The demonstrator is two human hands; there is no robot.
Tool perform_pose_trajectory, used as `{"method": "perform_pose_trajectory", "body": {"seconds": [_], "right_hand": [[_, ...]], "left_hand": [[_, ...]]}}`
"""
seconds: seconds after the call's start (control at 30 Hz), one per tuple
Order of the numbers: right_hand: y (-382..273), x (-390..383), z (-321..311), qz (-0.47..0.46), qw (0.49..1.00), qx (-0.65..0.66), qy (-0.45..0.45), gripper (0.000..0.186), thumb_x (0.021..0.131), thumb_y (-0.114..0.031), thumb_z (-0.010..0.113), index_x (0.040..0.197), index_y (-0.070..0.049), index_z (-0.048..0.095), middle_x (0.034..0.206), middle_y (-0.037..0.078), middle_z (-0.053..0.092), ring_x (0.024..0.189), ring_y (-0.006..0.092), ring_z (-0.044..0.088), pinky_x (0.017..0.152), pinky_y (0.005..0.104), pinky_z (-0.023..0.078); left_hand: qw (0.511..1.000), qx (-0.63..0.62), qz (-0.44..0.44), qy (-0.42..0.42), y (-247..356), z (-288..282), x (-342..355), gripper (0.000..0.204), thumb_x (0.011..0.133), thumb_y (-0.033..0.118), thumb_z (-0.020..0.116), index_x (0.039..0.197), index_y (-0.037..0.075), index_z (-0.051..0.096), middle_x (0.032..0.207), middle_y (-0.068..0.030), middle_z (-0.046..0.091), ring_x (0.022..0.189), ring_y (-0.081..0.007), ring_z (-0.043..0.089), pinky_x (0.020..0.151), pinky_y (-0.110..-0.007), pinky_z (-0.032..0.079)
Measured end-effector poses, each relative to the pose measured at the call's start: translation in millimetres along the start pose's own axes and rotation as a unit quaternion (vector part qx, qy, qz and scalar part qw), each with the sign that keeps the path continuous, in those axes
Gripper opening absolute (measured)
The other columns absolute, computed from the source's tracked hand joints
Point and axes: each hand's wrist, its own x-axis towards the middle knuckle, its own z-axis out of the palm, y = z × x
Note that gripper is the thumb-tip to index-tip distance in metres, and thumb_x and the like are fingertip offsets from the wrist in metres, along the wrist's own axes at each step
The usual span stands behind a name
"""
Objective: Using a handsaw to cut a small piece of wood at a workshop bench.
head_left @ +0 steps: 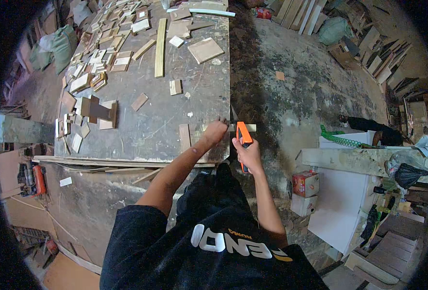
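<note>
At the right edge of the worktable (141, 130), my left hand (216, 132) presses a narrow wooden strip (249, 128) down, its fingers bunched over it. One end of that strip sticks out past the edge. My right hand (249, 155) is wrapped round the orange and black handle of a hand saw (242, 130). Part of the saw's blade shows just beyond the handle, by the strip and the table edge; the rest is hard to make out. A flat wood piece (184, 138) lies left of my left hand.
Many small wood offcuts (120, 60) cover the table's far left, with a long strip (160, 48) nearby. On the right are a workbench (368, 158) with a green coiled hose (342, 139) and stacked boxes (305, 183). Boards (296, 14) lean at the far right.
</note>
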Motion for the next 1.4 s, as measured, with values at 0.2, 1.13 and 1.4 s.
{"method": "perform_pose_trajectory", "body": {"seconds": [0.2, 1.13, 1.4], "right_hand": [[-14.5, -11.5, -9.6, 0.008, 0.999, 0.033, -0.018, 0.034, 0.097, -0.038, 0.068, 0.088, -0.008, 0.055, 0.063, -0.004, 0.050, 0.046, 0.0072, 0.049, 0.041, 0.0266, 0.038], [-27.4, -0.6, -6.1, 0.012, 0.997, -0.077, 0.008, 0.047, 0.100, -0.039, 0.061, 0.127, 0.000, 0.059, 0.096, 0.010, 0.068, 0.083, 0.0204, 0.064, 0.081, 0.0371, 0.051], [-15.4, 1.0, 0.8, -0.096, 0.987, -0.126, 0.035, 0.048, 0.100, -0.040, 0.062, 0.128, -0.002, 0.059, 0.083, 0.007, 0.064, 0.067, 0.0141, 0.058, 0.066, 0.0349, 0.050]], "left_hand": [[0.995, -0.082, -0.047, -0.014, 7.8, -17.1, 1.3, 0.021, 0.074, 0.009, 0.069, 0.093, 0.001, 0.070, 0.097, -0.0212, 0.068, 0.093, -0.0397, 0.066, 0.083, -0.047, 0.055], [0.962, -0.226, 0.066, 0.135, -30.9, 14.6, -17.9, 0.043, 0.085, 0.026, 0.070, 0.126, 0.014, 0.069, 0.115, -0.0144, 0.064, 0.109, -0.0356, 0.056, 0.098, -0.045, 0.044], [0.974, -0.138, 0.116, 0.138, -38.8, 24.4, -17.7, 0.043, 0.086, 0.027, 0.069, 0.125, 0.008, 0.068, 0.114, -0.0131, 0.064, 0.109, -0.0340, 0.055, 0.095, -0.046, 0.044]]}}
